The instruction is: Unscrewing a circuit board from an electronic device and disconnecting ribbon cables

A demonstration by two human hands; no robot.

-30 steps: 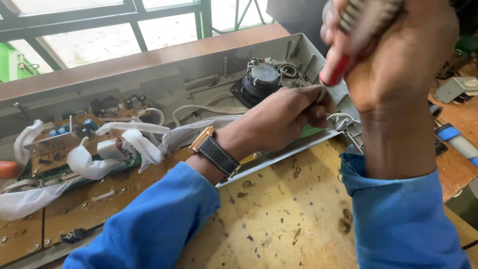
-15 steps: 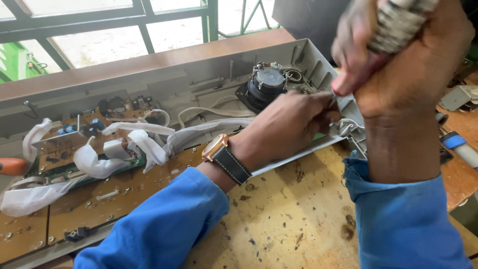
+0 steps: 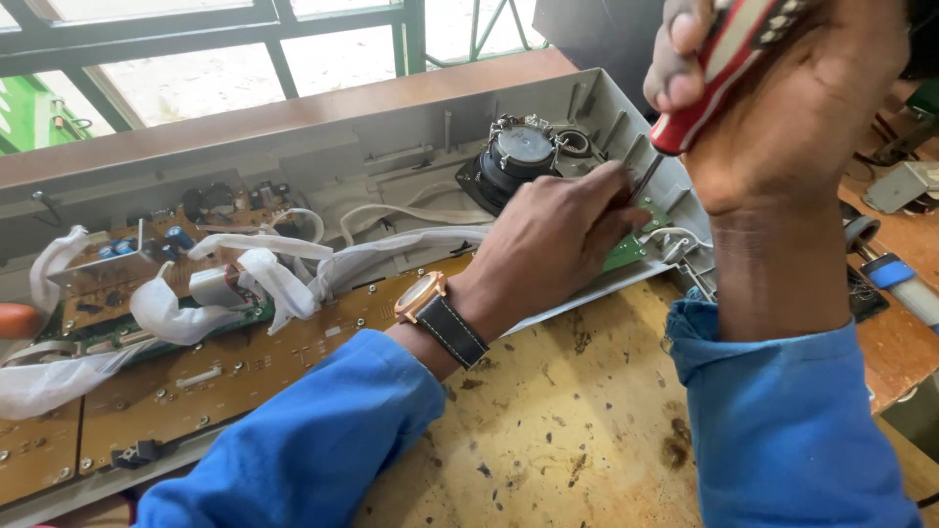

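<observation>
Bright daylight fr window; sharp.

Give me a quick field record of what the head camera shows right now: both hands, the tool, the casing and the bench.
right hand: fist around a red-handled screwdriver, shaft angled down into the casing
left hand: inside the casing, fingertips at the screwdriver shaft, wristwatch on the wrist
casing: long grey shell, open
inside: round speaker, small green board, brown circuit boards, white ribbon cables
bench: worn, stained wood
</observation>
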